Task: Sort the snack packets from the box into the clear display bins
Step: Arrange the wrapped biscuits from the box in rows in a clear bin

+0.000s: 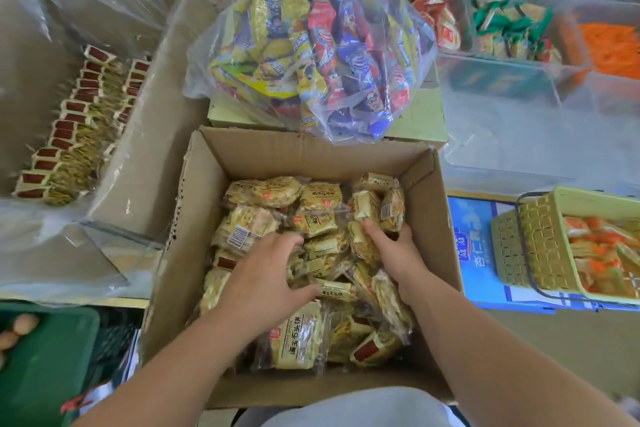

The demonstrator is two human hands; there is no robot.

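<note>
An open cardboard box (263,152) in front of me is filled with several yellow snack packets (299,340). Both my hands are down inside it. My left hand (266,274) lies over the middle packets with fingers curled round some of them. My right hand (394,250) grips packets at the right side of the pile, fingers dug in among them. To the left, a clear display bin (145,135) holds a row of the same yellow packets (69,135) standing on edge.
A clear bag of mixed colourful snacks (311,55) lies on a box behind the cardboard box. Clear bins with other snacks (512,31) stand at the back right. A yellow basket (543,246) sits at right, a green crate (45,364) at lower left.
</note>
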